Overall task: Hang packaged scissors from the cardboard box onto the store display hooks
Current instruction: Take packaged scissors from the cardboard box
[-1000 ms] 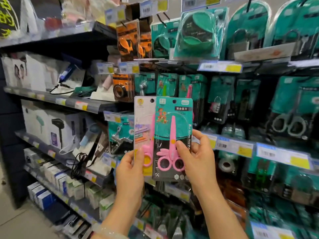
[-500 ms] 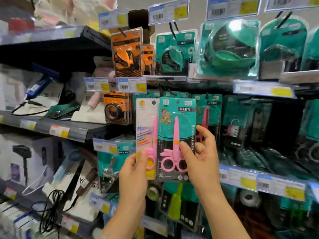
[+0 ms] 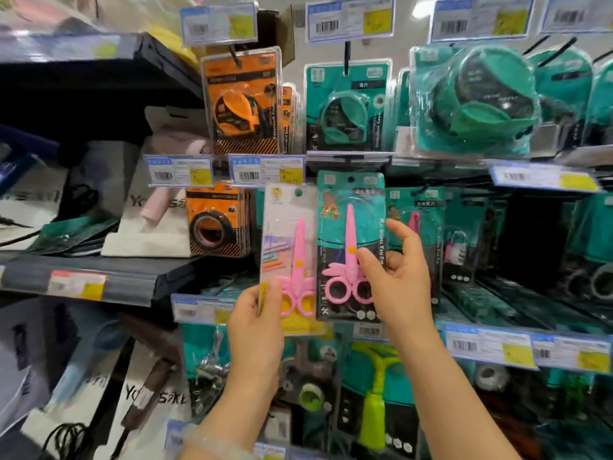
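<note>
Both grips are pinches on carded scissors: our left hand [image 3: 255, 323] holds the pale scissor pack [image 3: 288, 257] at its lower left corner, thumb on the front and fingers behind, while our right hand [image 3: 398, 277] clamps the teal scissor pack [image 3: 351, 247] along its right edge, thumb pressed on the blister near the pink handles.

We hold the two packs upright and side by side, edges touching or slightly overlapped, in front of the display. The teal pack's hang hole sits at 12 o'clock on the card, just under a price tag [image 3: 267, 171]. At 3 o'clock from it hangs a matching hung pack [image 3: 416, 227] on what we take to be the target hook; the hook itself is hidden behind the cards.

We judge these packs light, thin and a little springy: card stiff enough to stay flat, but likely to bend if we push from one corner. The plastic blister looks glossy and probably slick, so the card margin is the better hold. For threading the hook, we would shift the pinch higher, close beside the hole, to steer it. The cardboard box is not in view.
</note>
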`<state>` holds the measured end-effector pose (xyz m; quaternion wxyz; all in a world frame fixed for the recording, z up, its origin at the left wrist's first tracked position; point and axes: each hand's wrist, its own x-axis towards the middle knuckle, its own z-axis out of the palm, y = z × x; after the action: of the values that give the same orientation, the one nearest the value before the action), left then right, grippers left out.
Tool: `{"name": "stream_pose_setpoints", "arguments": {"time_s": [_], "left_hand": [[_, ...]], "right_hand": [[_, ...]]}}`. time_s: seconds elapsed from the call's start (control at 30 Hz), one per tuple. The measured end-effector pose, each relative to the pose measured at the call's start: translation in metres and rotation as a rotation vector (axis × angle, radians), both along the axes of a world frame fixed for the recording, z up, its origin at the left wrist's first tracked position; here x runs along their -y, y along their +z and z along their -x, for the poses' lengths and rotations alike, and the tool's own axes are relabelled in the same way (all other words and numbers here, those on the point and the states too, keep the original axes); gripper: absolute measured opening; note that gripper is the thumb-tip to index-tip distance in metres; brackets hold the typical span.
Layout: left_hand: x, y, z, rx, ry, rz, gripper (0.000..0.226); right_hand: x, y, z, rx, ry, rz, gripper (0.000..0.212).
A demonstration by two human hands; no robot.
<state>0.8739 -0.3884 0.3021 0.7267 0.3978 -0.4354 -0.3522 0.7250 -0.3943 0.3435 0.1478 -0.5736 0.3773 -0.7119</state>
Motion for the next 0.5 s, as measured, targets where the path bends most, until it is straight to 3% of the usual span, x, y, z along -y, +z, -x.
{"name": "stream_pose_setpoints", "arguments": {"time_s": [0.17,0.5], "left_hand": [[0.001,0.001,-0.008,0.085,0.065,0.056,0.023],[-0.003,-0.002,-0.013,0.086,0.083,0.096,0.017]], "right_hand": [[0.009,0.003,0.001,0.012,-0.086,-0.026,0.045],[0.01,0.002,-0.008,-0.029,-0.119,-0.047,0.046]]}}
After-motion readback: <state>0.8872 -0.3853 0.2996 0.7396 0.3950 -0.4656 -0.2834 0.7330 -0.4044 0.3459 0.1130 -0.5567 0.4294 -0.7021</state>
